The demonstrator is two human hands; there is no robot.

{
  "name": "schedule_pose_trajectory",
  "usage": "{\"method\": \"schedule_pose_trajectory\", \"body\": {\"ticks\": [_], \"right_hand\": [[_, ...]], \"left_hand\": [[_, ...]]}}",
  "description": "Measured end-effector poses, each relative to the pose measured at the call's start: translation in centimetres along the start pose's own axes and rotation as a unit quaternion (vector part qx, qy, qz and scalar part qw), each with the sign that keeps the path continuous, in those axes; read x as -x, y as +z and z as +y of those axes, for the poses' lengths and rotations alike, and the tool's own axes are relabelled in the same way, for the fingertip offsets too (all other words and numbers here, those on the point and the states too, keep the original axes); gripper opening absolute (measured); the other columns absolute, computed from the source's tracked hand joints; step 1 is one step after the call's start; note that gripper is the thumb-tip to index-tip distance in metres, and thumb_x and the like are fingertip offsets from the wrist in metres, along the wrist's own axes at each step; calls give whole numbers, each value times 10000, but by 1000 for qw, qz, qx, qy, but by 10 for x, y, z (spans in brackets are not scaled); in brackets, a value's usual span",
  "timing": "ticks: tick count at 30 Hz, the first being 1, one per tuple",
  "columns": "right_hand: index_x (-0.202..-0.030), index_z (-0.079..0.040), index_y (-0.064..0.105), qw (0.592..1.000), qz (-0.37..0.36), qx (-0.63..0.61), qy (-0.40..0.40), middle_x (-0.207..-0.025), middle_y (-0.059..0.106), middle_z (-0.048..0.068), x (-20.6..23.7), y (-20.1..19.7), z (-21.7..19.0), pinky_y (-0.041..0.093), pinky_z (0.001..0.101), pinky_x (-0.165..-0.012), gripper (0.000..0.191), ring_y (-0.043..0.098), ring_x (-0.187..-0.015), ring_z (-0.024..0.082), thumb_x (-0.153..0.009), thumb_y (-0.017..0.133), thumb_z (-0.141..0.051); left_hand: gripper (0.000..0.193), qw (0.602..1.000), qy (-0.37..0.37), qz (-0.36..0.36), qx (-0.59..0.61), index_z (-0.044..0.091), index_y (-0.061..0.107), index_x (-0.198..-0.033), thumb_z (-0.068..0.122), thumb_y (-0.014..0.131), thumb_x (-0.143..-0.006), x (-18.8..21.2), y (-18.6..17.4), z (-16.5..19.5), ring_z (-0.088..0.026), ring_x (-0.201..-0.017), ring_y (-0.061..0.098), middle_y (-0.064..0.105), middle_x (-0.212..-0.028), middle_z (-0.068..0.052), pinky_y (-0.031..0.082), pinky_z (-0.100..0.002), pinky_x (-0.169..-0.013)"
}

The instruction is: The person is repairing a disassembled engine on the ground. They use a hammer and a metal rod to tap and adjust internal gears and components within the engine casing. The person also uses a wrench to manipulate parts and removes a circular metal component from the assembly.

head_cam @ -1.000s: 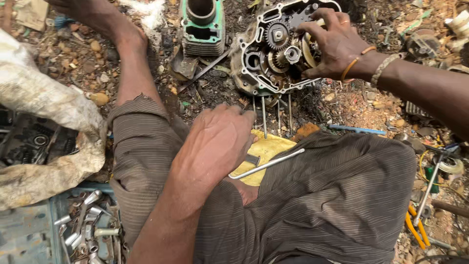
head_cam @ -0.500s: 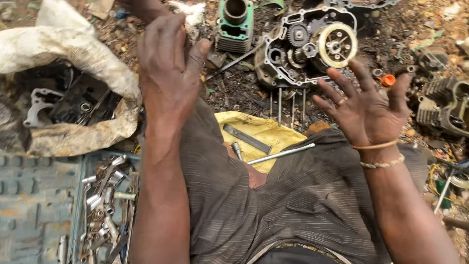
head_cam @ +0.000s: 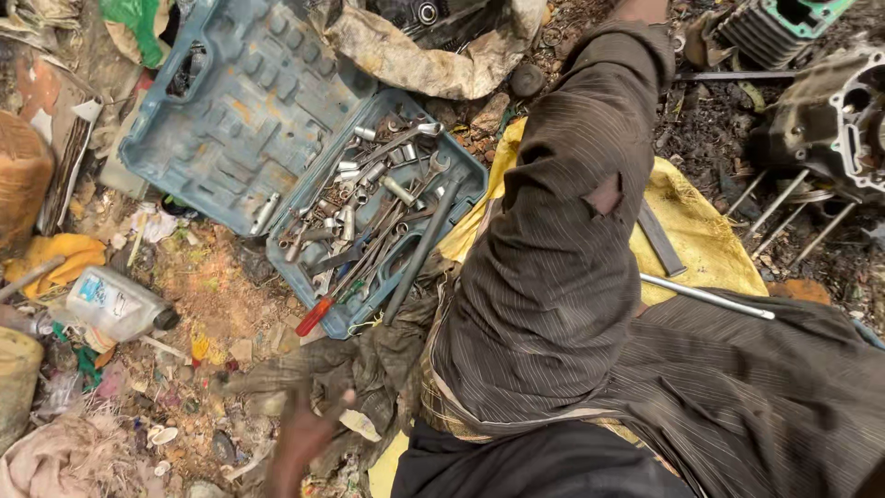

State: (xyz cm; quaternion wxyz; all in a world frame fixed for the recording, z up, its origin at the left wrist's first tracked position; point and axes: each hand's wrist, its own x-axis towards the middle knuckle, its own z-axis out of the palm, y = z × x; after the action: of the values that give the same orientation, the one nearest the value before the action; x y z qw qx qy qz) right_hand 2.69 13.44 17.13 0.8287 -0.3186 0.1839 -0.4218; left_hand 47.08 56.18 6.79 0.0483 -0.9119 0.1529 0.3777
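Observation:
My left hand is low in the head view, blurred, with fingers apart and nothing in it. It is over the littered ground beside a dark dirty rag. Just above the rag lies an open blue-grey tool case. Its lower half is full of sockets, wrenches and a long black bar. A red-handled screwdriver pokes out at its near corner. My bent knee in striped trousers fills the middle. My right hand is out of sight.
A yellow cloth lies under my leg with a flat file and a shiny metal rod. An engine case with long studs and a finned cylinder sit at the top right. A plastic bottle lies left.
The view has swung left from the engine to the tool case. My left hand dropped from high near the cylinder to low beside the rag. My right hand left the view.

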Motion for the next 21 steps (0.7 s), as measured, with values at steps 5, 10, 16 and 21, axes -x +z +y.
{"method": "schedule_pose_trajectory", "body": {"ticks": [5, 10, 16, 21], "right_hand": [[-1535, -236, 444, 974, -216, -21, 68, -1545, 482, 240, -31, 61, 26, 465, 716, -1150, 769, 560, -1389, 436, -966, 475, -753], [-1642, -164, 308, 908, -314, 193, 199, -1599, 441, 252, -45, 152, 159, 498, 585, -1087, 915, 523, -1446, 392, -963, 442, -763], [-1644, -192, 231, 800, -397, 380, 240, -1625, 250, 268, 1, 229, 290, 345, 560, -1149, 895, 311, -1461, 491, -943, 381, -727], [-1461, -116, 589, 813, -391, 415, 116, -1313, 706, 212, 29, 214, 339, 534, 512, -970, 503, 665, -1192, 424, -997, 583, -309]], "left_hand": [[767, 991, 91, 97, 31, 96, 384, -1513, 513, 659, -931, 13, 113, 37, -472, -1416, 341, 368, -1546, -286, 341, -555, -1116], [483, 984, 122, 113, -70, 23, 685, -1119, 483, 577, -1021, 10, 45, 12, -356, -1141, 580, 629, -1220, -194, 464, -492, -1024], [330, 832, 192, 83, 514, 52, 592, -1205, 283, 506, -986, 51, -6, -39, -164, -917, 628, 662, -1062, -115, 505, -322, -802], [312, 813, 328, 130, 463, 45, 579, -1216, 268, 530, -1004, 24, 21, -17, -194, -992, 659, 680, -1108, -121, 539, -324, -883]]}}
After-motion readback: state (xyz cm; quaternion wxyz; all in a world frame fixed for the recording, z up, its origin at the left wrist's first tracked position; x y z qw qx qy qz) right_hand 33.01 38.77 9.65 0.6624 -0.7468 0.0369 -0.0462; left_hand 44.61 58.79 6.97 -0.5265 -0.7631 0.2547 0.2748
